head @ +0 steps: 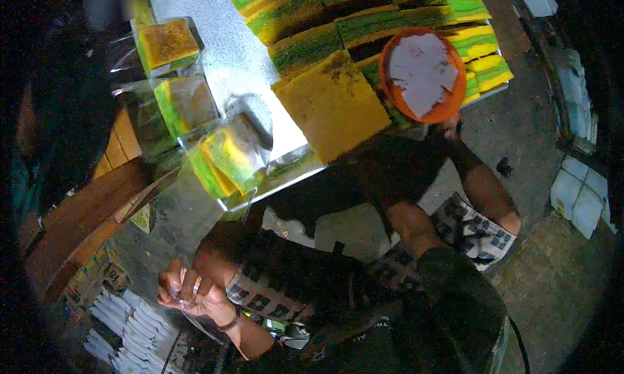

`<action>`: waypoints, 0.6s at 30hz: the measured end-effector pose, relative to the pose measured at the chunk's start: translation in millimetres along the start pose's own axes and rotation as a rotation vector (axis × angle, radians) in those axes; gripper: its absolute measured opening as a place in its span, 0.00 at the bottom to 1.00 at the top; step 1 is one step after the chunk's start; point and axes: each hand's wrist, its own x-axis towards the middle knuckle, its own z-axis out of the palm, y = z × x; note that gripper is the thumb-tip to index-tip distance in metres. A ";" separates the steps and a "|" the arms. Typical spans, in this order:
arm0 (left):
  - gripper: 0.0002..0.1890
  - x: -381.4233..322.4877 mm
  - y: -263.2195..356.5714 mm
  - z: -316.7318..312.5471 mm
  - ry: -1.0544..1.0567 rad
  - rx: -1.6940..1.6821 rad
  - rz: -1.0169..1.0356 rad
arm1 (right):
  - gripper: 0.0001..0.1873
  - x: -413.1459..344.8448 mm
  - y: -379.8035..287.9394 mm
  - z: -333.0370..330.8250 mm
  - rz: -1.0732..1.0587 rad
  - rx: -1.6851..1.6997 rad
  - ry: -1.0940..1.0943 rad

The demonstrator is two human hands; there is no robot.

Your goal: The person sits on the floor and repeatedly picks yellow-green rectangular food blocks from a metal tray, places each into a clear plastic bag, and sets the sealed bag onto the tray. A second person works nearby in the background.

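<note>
At the lower left, my left hand [187,288] is curled around crinkled clear plastic film [182,303]. My right forearm [409,223] reaches forward from a dark sleeve; its hand is lost in deep shadow near the tray's front edge. A silvery tray [229,47] bears rows of yellow-and-green layered sponge cake [312,47]. A square cake piece [331,105] lies flat, brown-yellow side up. Beside it stands an orange plastic bowl [460,101] holding white paper-like pieces [421,71]. Along the tray's left side are cake pieces in clear plastic [168,42], [187,103], the nearest one [229,154] tilted.
A curved wooden edge [92,203] runs along the left. Stacked whitish packets [141,330] are at the lower left, and pale bundles [577,193] lie on the floor at the right. My bent legs in patterned shorts [475,232] are below the tray.
</note>
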 end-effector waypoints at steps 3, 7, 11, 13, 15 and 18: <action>0.11 -4.5 9.8 -3.8 0.011 0.077 0.047 | 0.12 13.0 7.9 10.3 0.022 0.000 -0.030; 0.14 -5.4 12.6 -8.4 -0.007 0.134 0.027 | 0.12 23.1 9.7 15.4 0.019 0.009 -0.043; 0.10 -1.2 8.4 -6.1 -0.022 0.123 0.054 | 0.11 35.4 3.6 19.4 0.013 0.004 -0.037; 0.10 1.5 7.5 -2.8 0.052 0.089 0.046 | 0.11 40.3 -0.9 19.8 0.002 0.008 -0.019; 0.10 2.1 5.2 0.5 0.050 0.074 0.021 | 0.11 41.0 -5.4 18.4 -0.005 0.014 0.005; 0.12 1.9 0.1 5.3 0.058 0.032 0.047 | 0.10 35.1 -15.3 10.5 -0.025 0.015 0.050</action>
